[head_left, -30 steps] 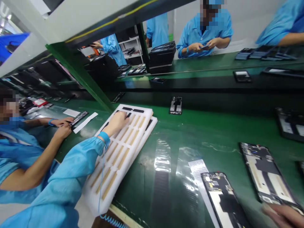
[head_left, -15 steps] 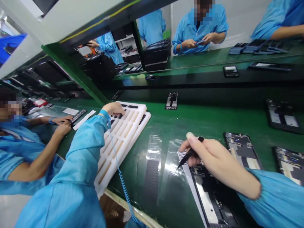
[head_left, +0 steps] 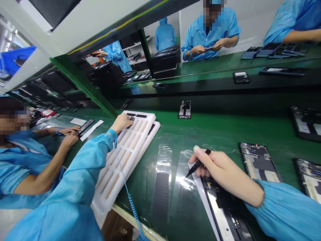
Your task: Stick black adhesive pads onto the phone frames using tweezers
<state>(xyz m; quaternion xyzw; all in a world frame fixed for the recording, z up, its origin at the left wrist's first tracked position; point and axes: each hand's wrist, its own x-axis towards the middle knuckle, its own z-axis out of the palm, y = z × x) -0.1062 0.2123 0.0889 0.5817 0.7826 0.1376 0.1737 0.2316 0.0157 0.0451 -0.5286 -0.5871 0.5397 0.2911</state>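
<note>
My left hand (head_left: 121,124) is over the upper left of a white foam tray (head_left: 130,147), its fingers pinched on a small black part (head_left: 132,119). Long slots run across the tray, and a few black strips (head_left: 141,116) lie along its far edge. My right hand (head_left: 220,169) grips black tweezers (head_left: 199,164), tips pointing down and left, above a clear sheet (head_left: 182,180) with tiny dots. Beneath this hand lies an opened phone (head_left: 225,214), partly covered by the hand and sleeve. A white dotted strip (head_left: 193,170) sticks out beside it.
Another clear sheet with dark strips (head_left: 162,180) lies between tray and phone. More opened phones (head_left: 259,160) stand to the right, one phone frame (head_left: 185,109) farther back. A coiled blue cord (head_left: 134,207) hangs from my left wrist. A co-worker (head_left: 20,160) sits at left.
My left hand has drawn slightly back and left over the tray, and a small black part now shows in its fingers. My right hand keeps its tweezers in nearly the same place.
</note>
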